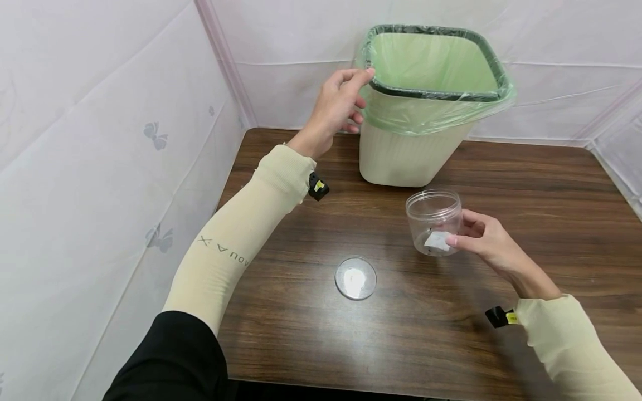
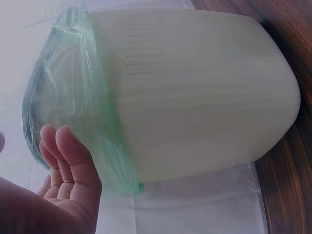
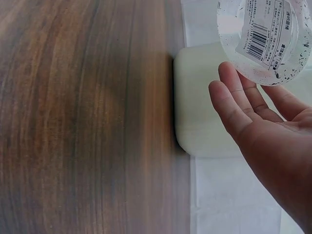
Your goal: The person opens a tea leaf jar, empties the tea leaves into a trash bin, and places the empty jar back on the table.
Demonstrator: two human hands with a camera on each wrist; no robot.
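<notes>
A cream waste bin [image 1: 401, 159] with a green liner [image 1: 436, 108] folded over its rim stands at the back of the wooden table [image 1: 411, 340]. My left hand [image 1: 361, 89] is at the bin's left rim corner, its index fingertip touching the liner and the fingers relaxed; in the left wrist view the hand [image 2: 63, 161] lies beside the liner [image 2: 73, 83] and the bin wall [image 2: 195, 97]. My right hand [image 1: 458, 231] holds a clear, lidless plastic jar [image 1: 431, 214] between thumb and fingers. The right wrist view shows the labelled jar [image 3: 265, 34] at the fingertips [image 3: 229, 73].
A round clear lid [image 1: 355, 277] lies flat on the table in front of the jar. White cloth walls close in the table on the left, back and right. The bin's base [image 3: 200, 97] sits near the back edge.
</notes>
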